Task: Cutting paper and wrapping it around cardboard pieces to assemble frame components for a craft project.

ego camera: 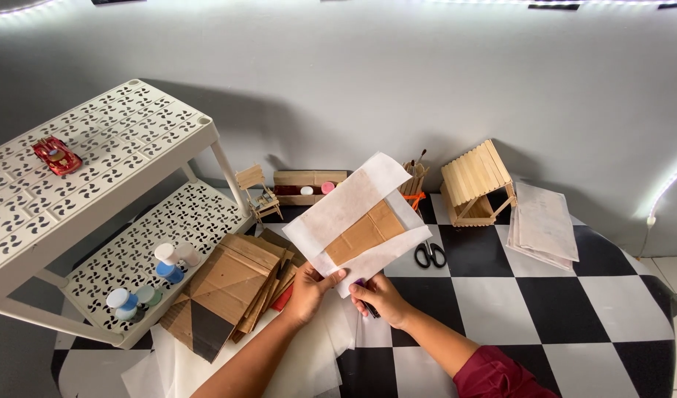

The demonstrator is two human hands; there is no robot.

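Above the checkered surface point(574, 295), both hands grip a cardboard piece wrapped in white paper point(357, 221): left hand point(309, 291) pinching its near edge, right hand point(379, 295) closed beneath. Black scissors point(430, 254) lie just right; stacked cardboard point(228, 287) sits left.

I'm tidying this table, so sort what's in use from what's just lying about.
In use: cardboard piece wrapped in white paper, held by left hand and right hand.

Lying about: scissors, stick house, cardboard stack, paint pots, toy car.
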